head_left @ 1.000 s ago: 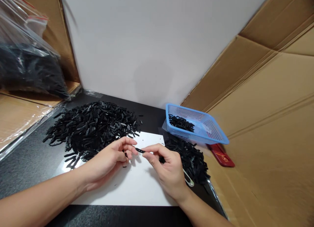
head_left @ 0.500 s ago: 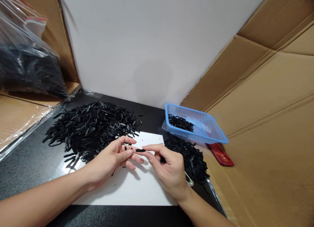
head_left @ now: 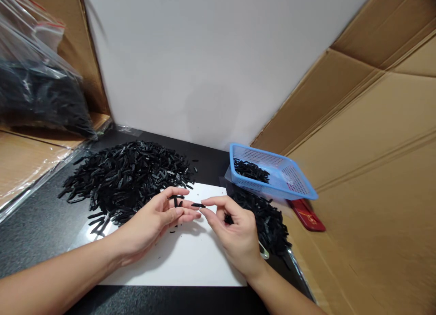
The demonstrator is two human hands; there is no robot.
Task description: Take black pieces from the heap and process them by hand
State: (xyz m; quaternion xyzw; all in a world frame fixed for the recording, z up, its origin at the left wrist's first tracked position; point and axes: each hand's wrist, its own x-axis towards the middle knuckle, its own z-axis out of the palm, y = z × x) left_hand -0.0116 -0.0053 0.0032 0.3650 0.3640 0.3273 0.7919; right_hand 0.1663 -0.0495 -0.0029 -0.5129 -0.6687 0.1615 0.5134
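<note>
Both forearms reached in over the white sheet (head_left: 190,256). The left hand (head_left: 155,222) lay palm-up, half open, one small black piece (head_left: 175,200) at its fingers. The right hand (head_left: 235,235) pinched one black strip (head_left: 198,205) at fingertip and thumb. Two black heaps flanked them: the big pile (head_left: 126,176) left, the smaller pile (head_left: 265,219) right. One blue basket (head_left: 299,187) held a few strips.
</note>
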